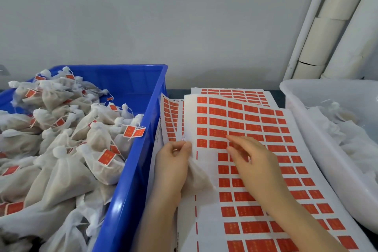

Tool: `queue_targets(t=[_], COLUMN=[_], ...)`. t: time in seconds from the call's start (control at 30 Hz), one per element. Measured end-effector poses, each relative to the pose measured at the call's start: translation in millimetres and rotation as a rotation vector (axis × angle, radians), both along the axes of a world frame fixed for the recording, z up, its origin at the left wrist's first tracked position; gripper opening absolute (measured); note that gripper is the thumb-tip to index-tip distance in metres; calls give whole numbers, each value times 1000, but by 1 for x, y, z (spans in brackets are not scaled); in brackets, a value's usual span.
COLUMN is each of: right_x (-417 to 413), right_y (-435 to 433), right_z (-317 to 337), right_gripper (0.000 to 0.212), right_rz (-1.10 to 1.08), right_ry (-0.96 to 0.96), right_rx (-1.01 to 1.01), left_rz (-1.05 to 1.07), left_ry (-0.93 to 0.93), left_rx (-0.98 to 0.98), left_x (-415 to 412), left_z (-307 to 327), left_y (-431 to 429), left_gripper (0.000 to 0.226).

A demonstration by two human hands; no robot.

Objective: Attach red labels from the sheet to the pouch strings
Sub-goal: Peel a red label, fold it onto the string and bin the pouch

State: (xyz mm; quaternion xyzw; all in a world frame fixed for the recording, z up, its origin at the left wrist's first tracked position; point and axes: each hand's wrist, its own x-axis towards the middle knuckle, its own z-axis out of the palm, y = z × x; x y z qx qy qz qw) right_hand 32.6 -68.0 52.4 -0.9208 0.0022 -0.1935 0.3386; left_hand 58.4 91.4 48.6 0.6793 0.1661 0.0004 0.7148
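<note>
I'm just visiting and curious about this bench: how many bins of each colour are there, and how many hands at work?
Blue bin: 1
White bin: 1
Hands: 2, left hand gripping a pouch, right hand resting on the label sheet
Total: 4

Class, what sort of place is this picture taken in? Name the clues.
Probably a small packing workshop: a blue crate heaped with labelled pouches, sheets of red labels, a white tub holding more pouches.

Head cam only | looking forward and down | close over the label sheet (255, 229) | blue bin (131, 170) left, wall (184, 16) ahead
</note>
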Motion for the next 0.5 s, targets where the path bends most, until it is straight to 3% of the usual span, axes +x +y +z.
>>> queue_targets(t=[0.27, 0.5], right_x=[-6, -8], right_y=[42, 44], right_z=[7, 3], right_gripper=[40, 27], right_rz=[65, 2], right_ry=[-139, -150], right_rx=[47, 176], left_rz=[-93, -103], left_ry=[-265, -324], left_rx=[76, 61], left_x=[-8, -9], left_z=[5, 1], left_y=[-6, -10], left_gripper=[4, 4])
